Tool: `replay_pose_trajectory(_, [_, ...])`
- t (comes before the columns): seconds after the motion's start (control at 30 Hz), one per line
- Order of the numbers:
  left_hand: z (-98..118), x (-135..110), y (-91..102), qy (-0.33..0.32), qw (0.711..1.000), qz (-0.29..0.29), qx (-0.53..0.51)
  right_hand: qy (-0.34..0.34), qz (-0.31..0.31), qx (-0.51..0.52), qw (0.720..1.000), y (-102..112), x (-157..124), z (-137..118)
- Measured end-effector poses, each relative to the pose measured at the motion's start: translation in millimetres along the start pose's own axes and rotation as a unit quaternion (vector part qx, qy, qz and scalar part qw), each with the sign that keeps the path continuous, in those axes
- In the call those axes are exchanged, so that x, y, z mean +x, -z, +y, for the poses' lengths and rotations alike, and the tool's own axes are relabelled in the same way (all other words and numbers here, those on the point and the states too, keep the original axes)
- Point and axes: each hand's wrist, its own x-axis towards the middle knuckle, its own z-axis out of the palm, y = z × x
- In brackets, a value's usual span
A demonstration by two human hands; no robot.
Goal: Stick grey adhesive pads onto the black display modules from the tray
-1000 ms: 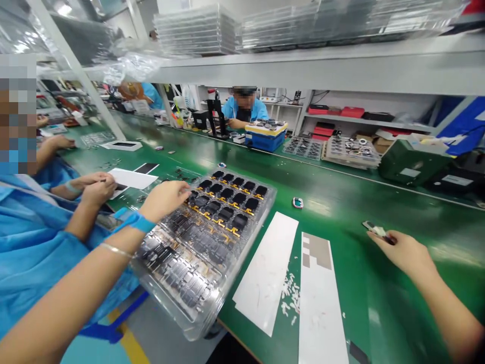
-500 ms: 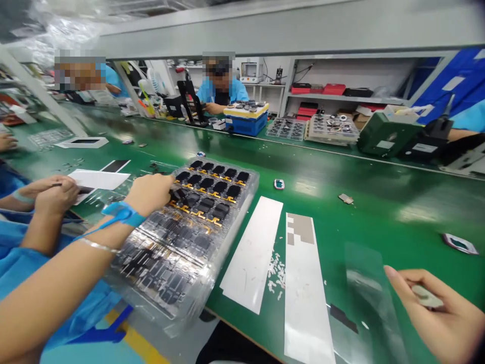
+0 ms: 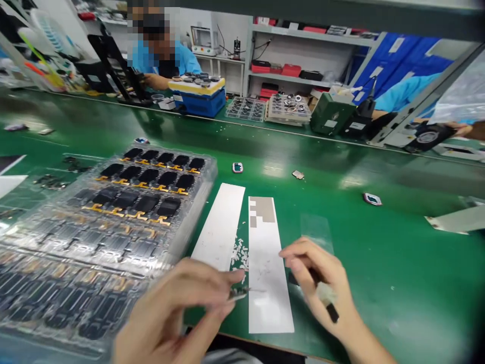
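My left hand [image 3: 185, 303] is low in the middle, thumb and fingers pinching a small thin electronic part [image 3: 238, 293] with a pale edge. It is held above the strips, and the fingers hide much of it. To the right, my right hand [image 3: 324, 285] has its fingers curled, the tips by the right edge of a white strip [image 3: 270, 303]. A pale piece with a black end [image 3: 326, 298] sticks out between its thumb and palm; the rest is hidden. A second white strip [image 3: 220, 222] lies to the left, with white scraps [image 3: 239, 255] between the two.
A clear tray [image 3: 210, 187] with rows of black display parts fills the left. A clear film sheet [image 3: 316, 230] lies beyond my right hand. Small watch-like parts [image 3: 237, 167] dot the green bench [image 3: 409, 263]. A co-worker [image 3: 162, 55] sits opposite, behind a blue box [image 3: 200, 101].
My left hand has come from the tray to the strips with the small part. My right hand has moved left, towards the right-hand strip. The view has swung right.
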Motion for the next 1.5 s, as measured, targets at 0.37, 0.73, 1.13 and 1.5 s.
replay_pose_trajectory(0.37, [-31, 41, -76.4, 0.092, 0.933, -0.201, -0.282, 0.020, -0.003, -0.002, 1.000, -21, -1, 17])
replay_pose_trajectory(0.73, [-44, 35, -75.6, 0.047, 0.975, -0.181, -0.124, 0.184, 0.015, -0.188, 0.965, -28, -9, 25])
replay_pose_trajectory(1.13, [-41, 36, -76.5, 0.005, 0.991, -0.123, -0.044, 0.032, -0.009, -0.106, 0.994, -28, 2, 25])
replay_pose_trajectory(1.5, [-39, 31, -73.6, 0.102, 0.955, -0.188, -0.203, -0.228, -0.107, 0.199, 0.947, -23, 11, 23])
